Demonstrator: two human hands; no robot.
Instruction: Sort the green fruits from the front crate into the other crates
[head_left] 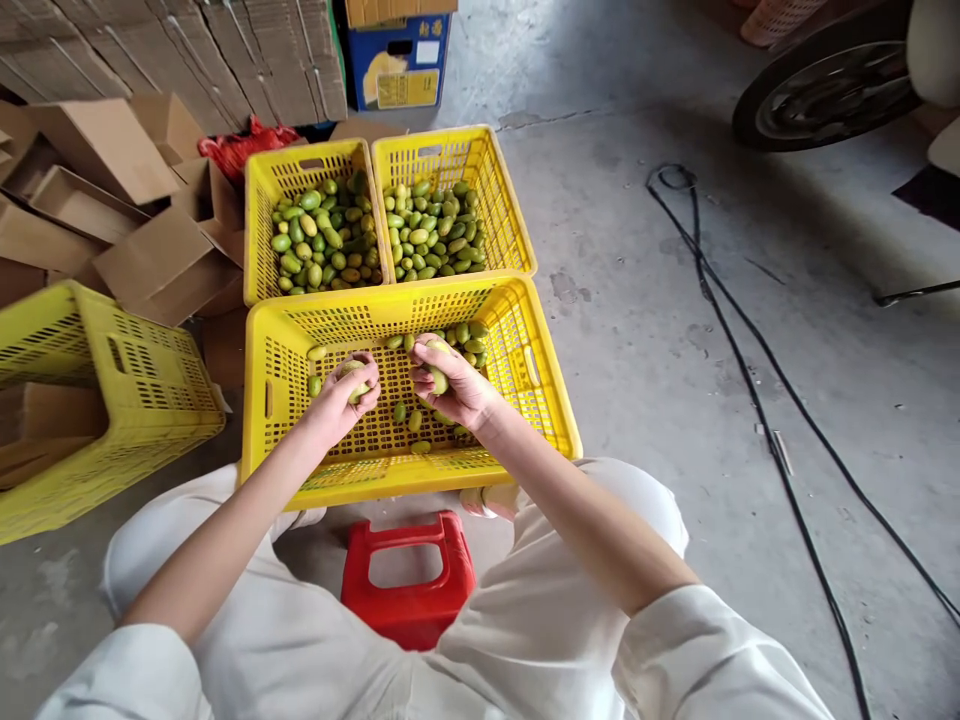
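A large yellow plastic crate [277, 400] stands on the floor between my knees, with only a few small green fruits [469, 338] scattered in it. My left hand [346, 393] is inside the crate, fingers closed round a green fruit [355, 376]. My right hand [450, 385] is beside it, curled round another green fruit [439, 379]. Behind this crate stand two smaller yellow crates: the left one [259, 230] and the right one [510, 215], each holding many green fruits.
An empty yellow crate [97, 400] lies tilted at the left, amid cardboard boxes [112, 180]. I sit on a red stool [409, 580]. Black cables [750, 380] run across the concrete floor on the right. A vehicle wheel [825, 90] is at the top right.
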